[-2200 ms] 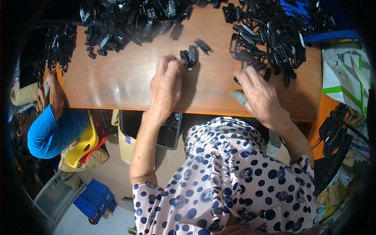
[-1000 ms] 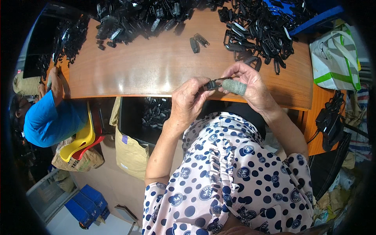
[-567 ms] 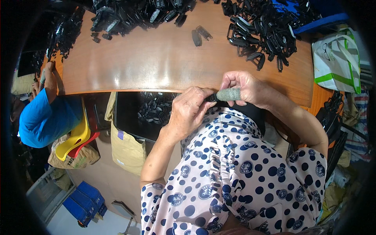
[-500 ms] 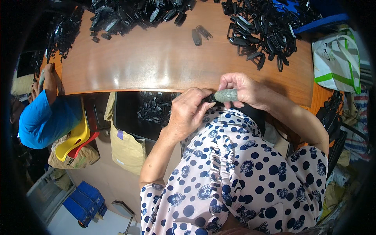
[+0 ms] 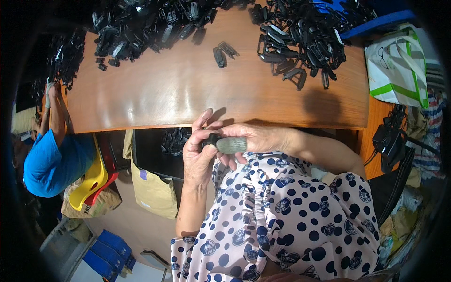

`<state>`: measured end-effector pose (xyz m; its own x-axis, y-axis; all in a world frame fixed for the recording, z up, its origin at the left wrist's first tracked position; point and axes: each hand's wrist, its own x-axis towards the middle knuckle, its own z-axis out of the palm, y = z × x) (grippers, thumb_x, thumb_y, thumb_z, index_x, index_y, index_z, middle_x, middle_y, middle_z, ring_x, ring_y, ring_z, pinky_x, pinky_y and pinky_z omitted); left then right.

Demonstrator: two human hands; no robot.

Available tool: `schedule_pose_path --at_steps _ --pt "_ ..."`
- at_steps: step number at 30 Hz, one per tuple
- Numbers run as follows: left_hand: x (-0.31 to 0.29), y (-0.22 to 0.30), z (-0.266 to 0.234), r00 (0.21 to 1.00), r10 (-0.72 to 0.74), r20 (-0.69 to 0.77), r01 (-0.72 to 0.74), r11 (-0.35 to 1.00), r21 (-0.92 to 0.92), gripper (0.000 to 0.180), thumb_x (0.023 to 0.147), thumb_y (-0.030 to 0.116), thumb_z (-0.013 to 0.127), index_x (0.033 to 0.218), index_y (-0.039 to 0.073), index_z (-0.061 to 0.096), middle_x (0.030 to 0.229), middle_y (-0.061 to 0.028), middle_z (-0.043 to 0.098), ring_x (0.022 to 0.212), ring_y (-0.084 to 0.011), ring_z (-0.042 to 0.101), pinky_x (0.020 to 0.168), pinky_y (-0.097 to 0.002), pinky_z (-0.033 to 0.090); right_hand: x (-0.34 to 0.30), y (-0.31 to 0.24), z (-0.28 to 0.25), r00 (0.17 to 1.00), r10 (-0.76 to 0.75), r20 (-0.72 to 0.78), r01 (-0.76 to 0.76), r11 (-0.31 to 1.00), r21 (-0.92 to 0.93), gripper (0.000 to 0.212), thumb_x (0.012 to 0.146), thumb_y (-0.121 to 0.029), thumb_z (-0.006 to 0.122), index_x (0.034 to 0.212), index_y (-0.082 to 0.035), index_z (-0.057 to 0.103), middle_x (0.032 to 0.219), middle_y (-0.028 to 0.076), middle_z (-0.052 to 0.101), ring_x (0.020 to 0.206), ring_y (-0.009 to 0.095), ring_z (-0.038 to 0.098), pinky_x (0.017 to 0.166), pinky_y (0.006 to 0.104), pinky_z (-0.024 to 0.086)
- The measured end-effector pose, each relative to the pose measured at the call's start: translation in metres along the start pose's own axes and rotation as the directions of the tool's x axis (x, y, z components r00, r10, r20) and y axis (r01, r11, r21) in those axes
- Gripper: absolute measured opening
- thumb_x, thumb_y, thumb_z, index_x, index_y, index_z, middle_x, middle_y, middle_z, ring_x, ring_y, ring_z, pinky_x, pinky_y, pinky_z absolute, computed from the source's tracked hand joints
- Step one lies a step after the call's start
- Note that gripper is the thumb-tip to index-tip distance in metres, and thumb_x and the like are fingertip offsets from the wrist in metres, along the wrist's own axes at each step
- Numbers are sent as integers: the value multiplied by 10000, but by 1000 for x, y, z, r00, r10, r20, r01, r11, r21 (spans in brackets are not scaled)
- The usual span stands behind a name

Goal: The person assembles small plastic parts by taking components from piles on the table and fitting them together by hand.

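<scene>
Left hand (image 5: 195,152) pinched a small black part (image 5: 212,139) at centre frame | right hand (image 5: 244,137), its thumb in a grey cover (image 5: 232,145), gripped it too, shape unclear behind fingers | two loose black pieces (image 5: 219,58) lay on the desk (image 5: 155,89), upper centre | black heap (image 5: 150,28) sat upper left, second heap (image 5: 310,44) upper right

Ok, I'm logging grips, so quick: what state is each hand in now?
Left hand: closed, holding a black part.
Right hand: grey thumb cover at the part; grip cannot be told.
</scene>
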<state>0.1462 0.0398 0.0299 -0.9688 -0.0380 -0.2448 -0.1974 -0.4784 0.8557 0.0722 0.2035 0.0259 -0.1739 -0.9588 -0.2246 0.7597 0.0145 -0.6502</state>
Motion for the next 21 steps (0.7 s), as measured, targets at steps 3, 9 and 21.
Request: schedule_pose_path --at_steps 3,9,21 --pt "-4 -2 -3 1000 -8 -16 7 999 -34 281 748 210 762 956 51 661 1365 -176 421 1177 -297 507 982 -415 432 10 6 14 988 -87 -129 79 995 -64 360 920 -375 565 882 -18 539 672 39 567 525 112 605 446 196 454" --pt "-17 -2 -29 997 -66 -41 67 998 14 318 801 295 726 966 34 646 1311 -141 442 1133 -290 526 953 -410 438 24 22 17 978 -104 -182 80 988 -134 245 915 -218 563 1045 -15 527 752 76 585 580 138 624 503 243 501" --pt "87 55 6 971 211 110 -146 165 975 239 822 169 671 991 11 614 917 -174 617 819 -334 592 742 -399 472 -109 -82 -62 763 -577 -291 -552 -349 -757 215 796 -33 574 1011 -33 582 954 85 532 918 211 520 765 308 475"
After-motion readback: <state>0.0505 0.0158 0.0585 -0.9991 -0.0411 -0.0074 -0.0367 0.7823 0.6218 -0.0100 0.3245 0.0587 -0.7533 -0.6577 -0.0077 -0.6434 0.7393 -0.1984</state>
